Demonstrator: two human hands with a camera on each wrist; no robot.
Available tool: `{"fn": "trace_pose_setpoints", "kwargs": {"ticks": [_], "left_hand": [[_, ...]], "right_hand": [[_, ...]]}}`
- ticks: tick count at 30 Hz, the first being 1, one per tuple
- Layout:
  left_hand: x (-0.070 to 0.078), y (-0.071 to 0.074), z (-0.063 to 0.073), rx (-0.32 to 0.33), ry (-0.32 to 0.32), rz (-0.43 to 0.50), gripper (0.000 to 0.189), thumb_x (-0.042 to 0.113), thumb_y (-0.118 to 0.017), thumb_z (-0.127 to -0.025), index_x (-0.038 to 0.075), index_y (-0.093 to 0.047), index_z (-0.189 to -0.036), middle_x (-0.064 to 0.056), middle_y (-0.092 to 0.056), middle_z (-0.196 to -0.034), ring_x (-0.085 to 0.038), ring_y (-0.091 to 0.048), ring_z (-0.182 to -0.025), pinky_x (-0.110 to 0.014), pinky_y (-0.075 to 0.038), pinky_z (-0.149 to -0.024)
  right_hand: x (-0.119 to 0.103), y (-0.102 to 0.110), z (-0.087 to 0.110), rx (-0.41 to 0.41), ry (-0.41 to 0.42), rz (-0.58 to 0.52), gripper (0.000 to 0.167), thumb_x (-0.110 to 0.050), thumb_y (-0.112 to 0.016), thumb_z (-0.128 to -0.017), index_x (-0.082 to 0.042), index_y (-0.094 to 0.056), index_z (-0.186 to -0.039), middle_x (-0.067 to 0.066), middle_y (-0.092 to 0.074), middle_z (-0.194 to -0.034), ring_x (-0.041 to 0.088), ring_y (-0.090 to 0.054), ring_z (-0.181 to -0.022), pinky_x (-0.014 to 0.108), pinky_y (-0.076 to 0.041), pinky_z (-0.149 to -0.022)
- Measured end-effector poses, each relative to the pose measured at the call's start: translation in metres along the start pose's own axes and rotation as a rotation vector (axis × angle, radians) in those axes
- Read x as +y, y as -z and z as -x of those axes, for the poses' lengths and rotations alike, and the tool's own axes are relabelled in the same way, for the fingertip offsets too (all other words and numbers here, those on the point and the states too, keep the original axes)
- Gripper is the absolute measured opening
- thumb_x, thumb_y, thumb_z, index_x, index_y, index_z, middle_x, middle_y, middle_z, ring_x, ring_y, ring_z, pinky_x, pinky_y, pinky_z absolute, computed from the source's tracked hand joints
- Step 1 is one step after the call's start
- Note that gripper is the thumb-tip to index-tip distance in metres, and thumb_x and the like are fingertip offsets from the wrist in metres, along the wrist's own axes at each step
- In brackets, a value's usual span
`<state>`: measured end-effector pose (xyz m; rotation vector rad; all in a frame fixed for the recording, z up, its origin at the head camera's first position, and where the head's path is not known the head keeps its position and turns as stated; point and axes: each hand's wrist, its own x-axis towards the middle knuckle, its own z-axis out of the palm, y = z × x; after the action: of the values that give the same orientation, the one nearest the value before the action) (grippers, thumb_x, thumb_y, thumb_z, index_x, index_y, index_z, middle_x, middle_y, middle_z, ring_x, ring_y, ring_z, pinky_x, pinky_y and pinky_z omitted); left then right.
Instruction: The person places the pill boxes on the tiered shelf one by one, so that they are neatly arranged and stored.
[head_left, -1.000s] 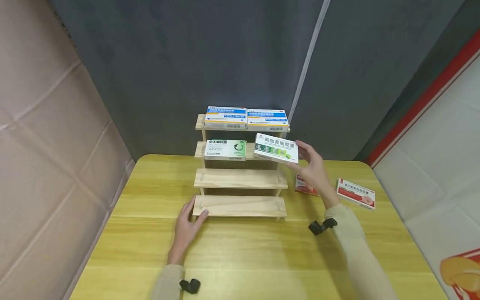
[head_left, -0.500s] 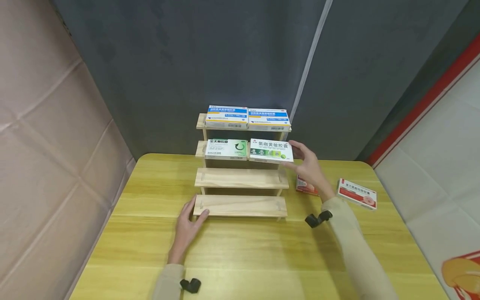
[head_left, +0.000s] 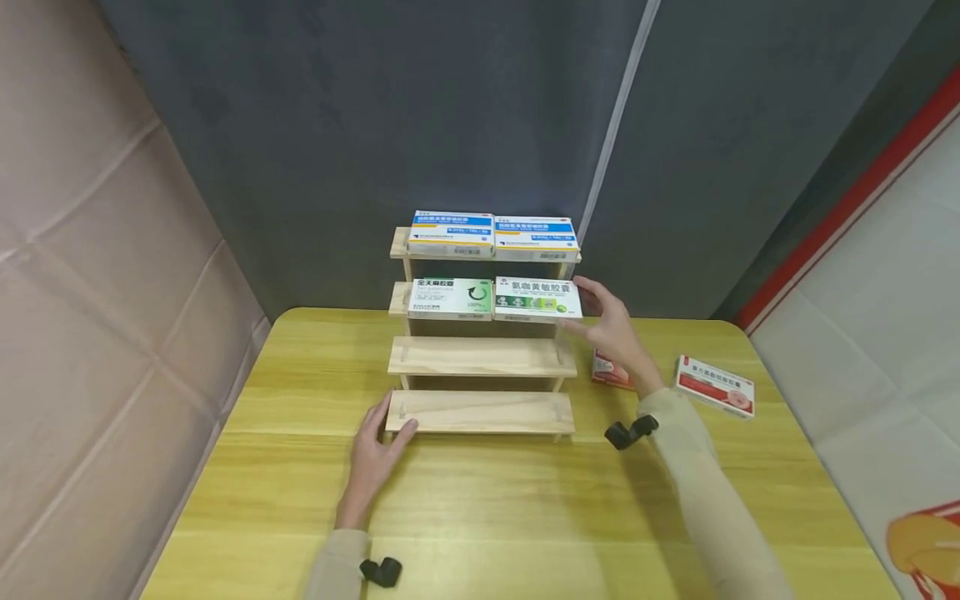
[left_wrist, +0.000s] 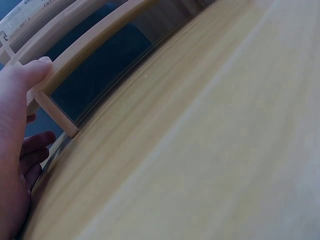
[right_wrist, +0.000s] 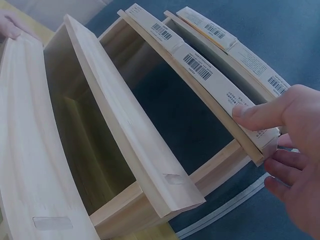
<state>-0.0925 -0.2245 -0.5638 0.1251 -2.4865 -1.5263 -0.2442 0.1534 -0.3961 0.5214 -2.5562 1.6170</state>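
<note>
A stepped wooden display rack (head_left: 480,357) stands on the table. My right hand (head_left: 613,332) is at the right end of a white and green medicine box (head_left: 536,300), which lies flat on the second shelf from the top. In the right wrist view the thumb (right_wrist: 260,116) presses the box's front side while the other fingers curl round its end. Beside it on the left lies another green and white medicine box (head_left: 450,300), end to end with it. My left hand (head_left: 373,458) grips the left end of the lowest shelf, thumb on its front edge.
Two blue and white medicine boxes (head_left: 452,235) lie side by side on the top shelf. On the table to the right are a red and white box (head_left: 714,387) and a red box (head_left: 611,371), partly hidden by my right arm. A dark partition (head_left: 375,125) rises behind the rack.
My right hand has moved left and slightly down with the white and green medicine box, which went from tilted to flat and in line on the shelf. My left hand has stayed still.
</note>
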Motion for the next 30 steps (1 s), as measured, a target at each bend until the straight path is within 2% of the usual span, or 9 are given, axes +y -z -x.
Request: {"fn": "trace_pose_setpoints", "kwargs": {"ticks": [6, 15, 18, 20, 22, 27, 30], "left_hand": [[0.001, 0.0, 0.0, -0.001, 0.005, 0.004, 0.075, 0.039, -0.074, -0.092, 0.021, -0.039, -0.157, -0.012, -0.05, -0.152, -0.04, -0.042, -0.143, -0.069, -0.03, -0.117], [0.003, 0.002, 0.002, 0.001, 0.005, -0.001, 0.076, 0.039, -0.074, -0.093, 0.02, -0.039, -0.157, -0.013, -0.05, -0.151, -0.041, -0.041, -0.143, -0.07, -0.031, -0.116], [0.003, 0.002, 0.003, 0.002, -0.001, 0.003, 0.075, 0.037, -0.074, -0.092, 0.019, -0.039, -0.157, -0.013, -0.05, -0.151, -0.041, -0.042, -0.143, -0.069, -0.031, -0.117], [0.003, 0.002, 0.003, 0.004, -0.004, 0.004, 0.075, 0.037, -0.074, -0.092, 0.019, -0.04, -0.157, -0.014, -0.051, -0.151, -0.04, -0.042, -0.143, -0.068, -0.03, -0.117], [0.003, 0.002, 0.003, 0.004, -0.006, 0.003, 0.075, 0.036, -0.074, -0.092, 0.018, -0.04, -0.157, -0.014, -0.05, -0.151, -0.041, -0.041, -0.143, -0.069, -0.03, -0.117], [0.004, 0.002, 0.003, -0.002, 0.0, -0.002, 0.075, 0.039, -0.073, -0.093, 0.021, -0.039, -0.157, -0.013, -0.049, -0.152, -0.041, -0.04, -0.144, -0.071, -0.03, -0.116], [0.005, 0.002, 0.003, -0.005, 0.004, -0.004, 0.075, 0.04, -0.073, -0.093, 0.022, -0.039, -0.157, -0.013, -0.049, -0.152, -0.041, -0.04, -0.144, -0.071, -0.03, -0.116]], "right_hand": [[0.001, 0.006, 0.002, 0.011, 0.022, 0.054, 0.083, -0.004, -0.083, -0.083, 0.003, -0.037, -0.152, 0.026, -0.044, -0.155, 0.042, -0.044, -0.142, 0.054, -0.037, -0.12], [-0.025, 0.033, 0.02, -0.016, 0.014, 0.088, 0.082, 0.003, -0.078, -0.083, 0.013, -0.033, -0.15, 0.034, -0.036, -0.156, 0.051, -0.035, -0.144, 0.063, -0.031, -0.119], [-0.009, 0.041, 0.02, -0.027, 0.004, 0.106, 0.085, -0.001, -0.079, -0.084, 0.01, -0.03, -0.153, 0.033, -0.033, -0.158, 0.05, -0.033, -0.146, 0.064, -0.029, -0.119], [0.009, 0.046, 0.019, -0.031, -0.014, 0.115, 0.087, -0.005, -0.079, -0.085, 0.006, -0.028, -0.155, 0.031, -0.032, -0.159, 0.048, -0.031, -0.147, 0.064, -0.029, -0.12], [0.022, 0.051, 0.019, -0.032, -0.05, 0.12, 0.089, -0.009, -0.079, -0.086, 0.002, -0.027, -0.157, 0.027, -0.031, -0.162, 0.046, -0.03, -0.149, 0.062, -0.028, -0.122], [0.041, 0.06, 0.025, -0.044, -0.127, 0.132, 0.091, -0.015, -0.079, -0.088, -0.002, -0.024, -0.159, 0.024, -0.029, -0.163, 0.045, -0.028, -0.15, 0.061, -0.026, -0.123], [0.05, 0.064, 0.029, -0.052, -0.14, 0.134, 0.091, -0.015, -0.078, -0.088, -0.001, -0.023, -0.159, 0.026, -0.028, -0.163, 0.047, -0.027, -0.15, 0.063, -0.025, -0.122]]}}
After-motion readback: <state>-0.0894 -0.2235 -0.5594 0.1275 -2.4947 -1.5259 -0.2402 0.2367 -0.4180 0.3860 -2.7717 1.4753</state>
